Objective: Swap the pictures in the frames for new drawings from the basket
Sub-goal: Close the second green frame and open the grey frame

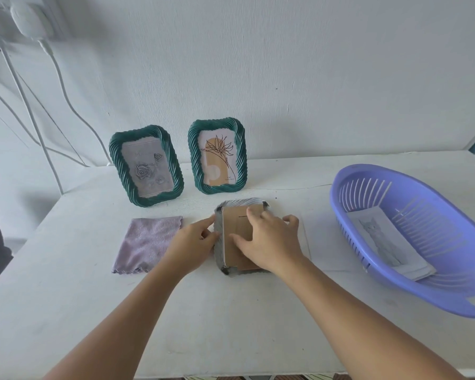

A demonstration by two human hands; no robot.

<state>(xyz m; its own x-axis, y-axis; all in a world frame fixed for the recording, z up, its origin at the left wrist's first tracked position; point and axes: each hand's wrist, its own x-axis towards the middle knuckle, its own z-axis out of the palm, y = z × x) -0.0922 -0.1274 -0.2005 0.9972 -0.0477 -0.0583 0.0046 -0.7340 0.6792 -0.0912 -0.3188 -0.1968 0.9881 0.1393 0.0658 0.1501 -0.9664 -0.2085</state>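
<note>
Both hands are working on a picture frame (225,209) that is lying face down on the white table (231,311), in front of the person. The right hand (269,239) is resting flat on the brown cardboard backing (235,229) of this frame, with the fingers spread and pressing on the board; it is not gripping anything. The left hand (195,239) is touching the left edge of the same frame, with the fingers curled and the thumb against the grey rim, so it is steadying the frame more than holding it. Small dark clips are showing at the corners of the back.

Behind this frame, two green twisted frames are standing upright near the wall. The left green frame (146,165) is showing a grey pencil drawing of roses. The right green frame (216,156) is showing a line drawing of a flower over an orange shape.

A lilac cloth (146,244) is lying flat on the table, just beside the left hand. On the right side, well apart from the hands, a purple plastic basket (412,281) is sitting on the table. Inside it some paper drawings (381,237) are lying; the top one is perhaps a cat, but the lines are too pale to be sure. White cables (52,111) are hanging down the wall at the far left.
</note>
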